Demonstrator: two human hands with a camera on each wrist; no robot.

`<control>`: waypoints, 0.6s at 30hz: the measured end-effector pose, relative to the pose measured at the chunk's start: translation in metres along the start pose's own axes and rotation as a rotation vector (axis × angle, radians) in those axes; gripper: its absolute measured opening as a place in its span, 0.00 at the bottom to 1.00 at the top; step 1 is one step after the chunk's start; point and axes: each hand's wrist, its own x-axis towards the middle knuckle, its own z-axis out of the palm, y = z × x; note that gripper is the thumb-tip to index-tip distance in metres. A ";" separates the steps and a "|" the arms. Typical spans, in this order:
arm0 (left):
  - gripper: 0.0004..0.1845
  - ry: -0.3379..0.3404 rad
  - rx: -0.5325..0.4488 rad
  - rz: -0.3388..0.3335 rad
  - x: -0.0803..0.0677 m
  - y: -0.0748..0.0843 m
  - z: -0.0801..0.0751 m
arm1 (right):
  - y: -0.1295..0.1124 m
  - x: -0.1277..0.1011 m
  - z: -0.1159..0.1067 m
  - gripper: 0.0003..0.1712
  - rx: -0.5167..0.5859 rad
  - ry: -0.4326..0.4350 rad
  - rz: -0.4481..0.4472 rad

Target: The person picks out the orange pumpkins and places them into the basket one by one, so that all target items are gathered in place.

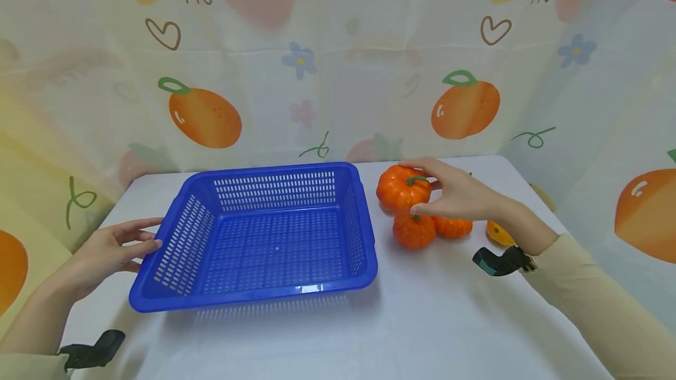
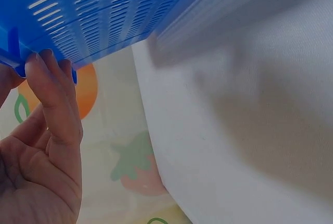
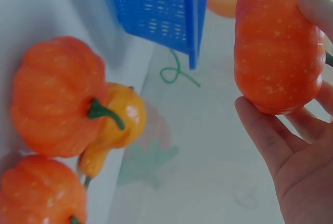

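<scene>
A blue plastic basket (image 1: pixel 274 251) with slotted walls stands on the white table. At its left rim is my left hand (image 1: pixel 113 248), thumb and fingers pinching the edge; the left wrist view shows the fingertips (image 2: pixel 39 67) against the rim. To the right of the basket, my right hand (image 1: pixel 454 192) holds a small orange toy pumpkin (image 1: pixel 399 188) with a green stem. The right wrist view shows this pumpkin (image 3: pixel 278 47) raised off the table between thumb and fingers. Below that hand lie two more orange pumpkins (image 1: pixel 414 231) (image 1: pixel 452 227), one partly covered by the hand.
A yellow-orange gourd (image 1: pixel 499 233) lies on the table (image 1: pixel 422 321) near my right wrist, partly hidden. In the right wrist view the gourd (image 3: pixel 122 122) sits beside the pumpkins. A fruit-patterned cloth (image 1: pixel 338 75) hangs behind and at both sides of the table.
</scene>
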 end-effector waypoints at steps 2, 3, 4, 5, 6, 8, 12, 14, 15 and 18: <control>0.36 0.002 0.001 0.002 0.000 0.000 0.000 | -0.003 0.006 0.000 0.42 0.002 -0.012 0.000; 0.36 0.003 0.003 0.003 0.000 0.001 0.001 | -0.005 0.009 0.001 0.42 0.000 -0.018 -0.001; 0.36 0.003 0.006 0.005 0.000 0.001 0.001 | -0.007 0.011 0.001 0.42 0.002 -0.026 -0.004; 0.36 0.003 0.007 0.005 0.000 0.002 0.001 | -0.009 0.014 0.001 0.42 0.001 -0.033 -0.006; 0.36 0.001 0.008 0.005 0.001 0.002 0.001 | -0.011 0.016 0.001 0.42 0.005 -0.041 -0.013; 0.36 -0.002 0.006 0.003 0.001 0.002 0.001 | -0.015 0.021 0.002 0.41 0.008 -0.050 -0.032; 0.37 -0.013 -0.004 -0.012 0.001 0.002 0.000 | -0.022 0.032 0.005 0.41 0.014 -0.082 -0.076; 0.37 -0.016 -0.008 -0.016 0.000 0.001 0.000 | -0.026 0.038 0.007 0.40 0.024 -0.106 -0.085; 0.37 -0.017 -0.008 -0.014 0.000 0.001 0.000 | -0.029 0.041 0.008 0.40 0.035 -0.117 -0.086; 0.36 -0.017 -0.007 -0.004 0.000 0.002 0.000 | -0.035 0.051 0.012 0.39 0.046 -0.143 -0.094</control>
